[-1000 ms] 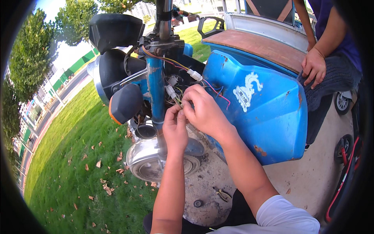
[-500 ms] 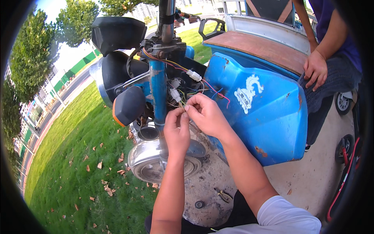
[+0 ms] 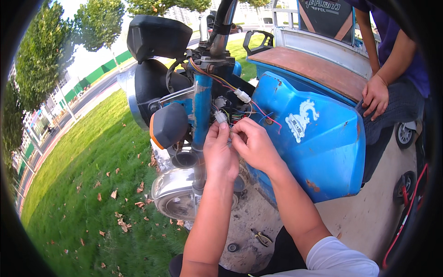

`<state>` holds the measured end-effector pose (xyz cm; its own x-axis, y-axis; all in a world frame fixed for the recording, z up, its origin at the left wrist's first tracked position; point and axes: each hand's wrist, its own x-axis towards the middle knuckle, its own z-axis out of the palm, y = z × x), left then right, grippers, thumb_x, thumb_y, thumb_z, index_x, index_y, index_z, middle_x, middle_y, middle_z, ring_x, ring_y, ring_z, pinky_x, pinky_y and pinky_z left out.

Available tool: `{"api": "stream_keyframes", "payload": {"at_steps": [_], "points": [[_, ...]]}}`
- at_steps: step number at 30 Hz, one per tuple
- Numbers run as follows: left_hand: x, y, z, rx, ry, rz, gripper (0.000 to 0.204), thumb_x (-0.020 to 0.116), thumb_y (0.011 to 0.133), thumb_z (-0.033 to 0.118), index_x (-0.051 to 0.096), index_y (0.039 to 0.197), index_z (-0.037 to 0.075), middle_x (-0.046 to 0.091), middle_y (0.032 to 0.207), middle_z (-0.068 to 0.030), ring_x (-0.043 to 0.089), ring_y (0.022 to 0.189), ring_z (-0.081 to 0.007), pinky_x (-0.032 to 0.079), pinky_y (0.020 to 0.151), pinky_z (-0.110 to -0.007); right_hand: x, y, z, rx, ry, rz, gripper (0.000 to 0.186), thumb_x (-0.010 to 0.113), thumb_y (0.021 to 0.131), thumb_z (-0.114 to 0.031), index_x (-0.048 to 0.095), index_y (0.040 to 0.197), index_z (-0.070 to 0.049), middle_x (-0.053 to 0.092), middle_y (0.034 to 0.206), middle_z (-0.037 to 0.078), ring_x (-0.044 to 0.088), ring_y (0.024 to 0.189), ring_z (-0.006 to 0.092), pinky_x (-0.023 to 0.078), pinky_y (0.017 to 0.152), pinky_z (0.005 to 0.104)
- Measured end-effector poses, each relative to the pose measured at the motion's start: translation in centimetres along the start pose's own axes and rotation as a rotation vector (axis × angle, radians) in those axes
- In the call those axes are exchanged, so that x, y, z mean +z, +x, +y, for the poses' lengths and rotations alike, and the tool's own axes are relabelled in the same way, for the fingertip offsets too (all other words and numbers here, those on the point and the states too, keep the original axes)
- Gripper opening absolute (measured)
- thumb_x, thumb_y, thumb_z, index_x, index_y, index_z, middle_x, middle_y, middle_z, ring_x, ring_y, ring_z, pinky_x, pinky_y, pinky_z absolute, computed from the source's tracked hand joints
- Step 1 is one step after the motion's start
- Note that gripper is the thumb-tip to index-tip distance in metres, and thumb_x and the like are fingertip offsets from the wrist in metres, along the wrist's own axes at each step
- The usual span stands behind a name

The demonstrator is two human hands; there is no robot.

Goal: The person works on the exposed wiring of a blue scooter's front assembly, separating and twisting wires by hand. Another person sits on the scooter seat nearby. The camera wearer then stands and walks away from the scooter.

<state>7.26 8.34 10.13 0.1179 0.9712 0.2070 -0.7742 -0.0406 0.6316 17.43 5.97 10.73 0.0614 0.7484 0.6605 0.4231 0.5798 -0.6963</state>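
Observation:
Beside the blue steering column point(image 3: 202, 111) of a three-wheeler, my left hand point(image 3: 220, 150) is closed on a white wire connector point(image 3: 221, 117), its thumb pressed on the connector's lower part. My right hand point(image 3: 254, 147) pinches at thin wires just below that connector; their ends are hidden by the fingers. A second white connector point(image 3: 242, 95) hangs above on coloured wires, with loose pink and blue wires point(image 3: 270, 117) lying over the blue body panel point(image 3: 323, 152). The orange-rimmed indicator point(image 3: 168, 122) is left of the column, above the front wheel point(image 3: 173, 194).
A person point(image 3: 376, 97) in a purple top sits at the right beside a wooden board point(image 3: 304, 67). Pliers point(image 3: 262, 238) and a black ring point(image 3: 233, 247) lie on the concrete. Grass with dry leaves point(image 3: 92, 184) is at left; red cables point(image 3: 410, 203) are at right.
My left hand has moved up and right, its thumb now on the connector. My right hand is slightly lower and further right. The view has shifted a little.

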Motion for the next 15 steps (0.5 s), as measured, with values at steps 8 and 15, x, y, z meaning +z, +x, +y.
{"api": "stream_keyframes", "payload": {"at_steps": [8,15], "points": [[-0.9,0.3,-0.4,0.014,0.110,-0.016,0.018,0.059,0.101,0.018,0.057,0.117,0.011,0.060,0.104,0.0001,0.055,0.096,-0.0110,0.043,0.087,-0.035,0.0,0.0,1.3,0.035,0.030,0.074,0.008,0.064,0.088,-0.002,0.063,0.092,0.004,0.061,0.088,0.016,0.064,0.077,0.0291,0.051,0.070,0.0358],[-1.7,0.0,0.2,-0.021,0.114,-0.074,0.017,0.059,0.101,0.022,0.059,0.113,0.011,0.063,0.103,0.0008,0.055,0.102,-0.0116,0.043,0.090,-0.038,0.3,0.0,2.1,0.147,0.321,0.057,0.013,0.061,0.094,-0.006,0.063,0.101,0.004,0.064,0.091,0.009,0.061,0.080,0.0148,0.050,0.072,0.0304]]}}
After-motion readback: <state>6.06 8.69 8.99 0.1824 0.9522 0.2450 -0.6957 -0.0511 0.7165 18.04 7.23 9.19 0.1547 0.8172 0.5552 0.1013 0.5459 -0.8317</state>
